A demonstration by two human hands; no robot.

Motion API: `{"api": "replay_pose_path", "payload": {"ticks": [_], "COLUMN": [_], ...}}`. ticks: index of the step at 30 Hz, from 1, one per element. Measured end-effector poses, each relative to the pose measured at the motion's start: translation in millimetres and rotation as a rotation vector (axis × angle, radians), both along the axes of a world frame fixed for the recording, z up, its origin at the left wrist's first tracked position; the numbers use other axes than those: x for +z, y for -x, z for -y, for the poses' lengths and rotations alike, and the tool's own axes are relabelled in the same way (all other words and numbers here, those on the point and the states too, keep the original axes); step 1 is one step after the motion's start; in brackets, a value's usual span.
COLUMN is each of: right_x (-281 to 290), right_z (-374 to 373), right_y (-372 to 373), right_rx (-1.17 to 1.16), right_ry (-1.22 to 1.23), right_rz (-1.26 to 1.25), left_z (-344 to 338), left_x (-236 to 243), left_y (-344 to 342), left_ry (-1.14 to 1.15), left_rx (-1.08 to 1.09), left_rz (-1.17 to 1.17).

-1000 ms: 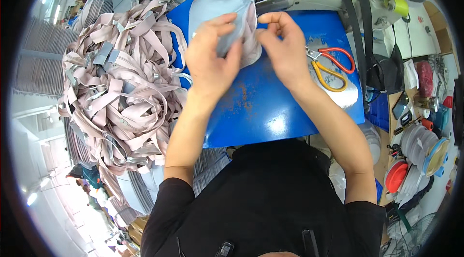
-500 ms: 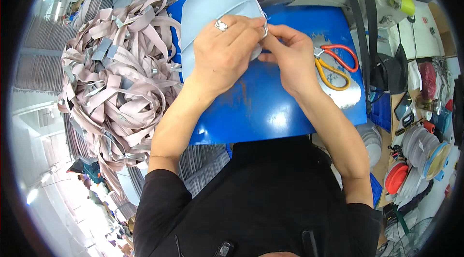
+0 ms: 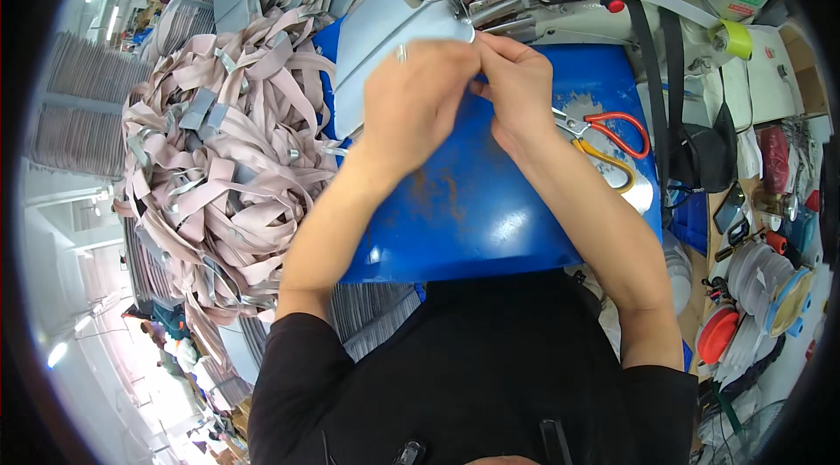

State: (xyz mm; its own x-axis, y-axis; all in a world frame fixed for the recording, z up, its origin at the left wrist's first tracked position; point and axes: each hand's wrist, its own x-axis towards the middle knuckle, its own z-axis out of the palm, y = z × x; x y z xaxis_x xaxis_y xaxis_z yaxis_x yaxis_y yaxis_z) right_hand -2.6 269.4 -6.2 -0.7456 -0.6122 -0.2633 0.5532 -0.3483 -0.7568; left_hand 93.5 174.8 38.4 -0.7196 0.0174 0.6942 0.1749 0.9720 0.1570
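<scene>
Right hand (image 3: pixel 521 84) pinches pale fabric (image 3: pixel 389 26) by its edge. Left hand (image 3: pixel 418 93) blurs alongside, finger grip unclear. Blue tabletop (image 3: pixel 468 224) extends bodyward from both.

A glossy, scuffed tabletop (image 3: pixel 472 224) shines beneath the right hand (image 3: pixel 520 84); smooth, matt cloth (image 3: pixel 383 23) lies beyond the left hand (image 3: pixel 413 97).

Bright light glares off the blue table (image 3: pixel 472 233), the left hand (image 3: pixel 416 102) blurs, and fisheye distortion bends edges.
</scene>
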Motion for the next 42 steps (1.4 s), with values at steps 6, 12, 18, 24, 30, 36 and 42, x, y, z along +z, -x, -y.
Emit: {"api": "replay_pose_path", "payload": {"ticks": [6, 12, 18, 24, 30, 36, 42], "right_x": [-4.6, 3.3, 3.1, 15.1, 15.4, 14.3, 16.8], "right_z": [8.6, 1.0, 1.1, -3.7, -1.9, 4.4, -2.9], "right_y": [-2.6, 1.0, 1.1, 0.2, -1.5, -2.9, 6.4], "right_rx": [-0.082, -0.043, 0.001, 0.065, 0.080, 0.042, 0.296], "right_ry": [-0.002, -0.134, -0.125, -0.128, -0.071, -0.156, -0.243], "right_rz": [-0.111, -0.194, -0.156, -0.073, -0.056, -0.140, -0.277], "left_z": [-11.4, 64.7, 124.1, 45.1, 33.5, 5.4, -30.5], "left_x": [-32.3, -18.6, -32.6, -47.8, -38.4, 30.9, 40.9], "left_y": [-38.1, -19.0, 14.6, 17.4, -70.5, -65.0, -32.2], "left_ry": [-0.149, -0.526, -2.204, -2.121, -0.133, 0.201, 0.244], "left_rx": [0.329, 0.155, -0.645, -0.262, 0.385, 0.116, -0.001], "left_rz": [0.203, 0.486, 0.331, -0.332, 0.361, 0.418, 0.540]}}
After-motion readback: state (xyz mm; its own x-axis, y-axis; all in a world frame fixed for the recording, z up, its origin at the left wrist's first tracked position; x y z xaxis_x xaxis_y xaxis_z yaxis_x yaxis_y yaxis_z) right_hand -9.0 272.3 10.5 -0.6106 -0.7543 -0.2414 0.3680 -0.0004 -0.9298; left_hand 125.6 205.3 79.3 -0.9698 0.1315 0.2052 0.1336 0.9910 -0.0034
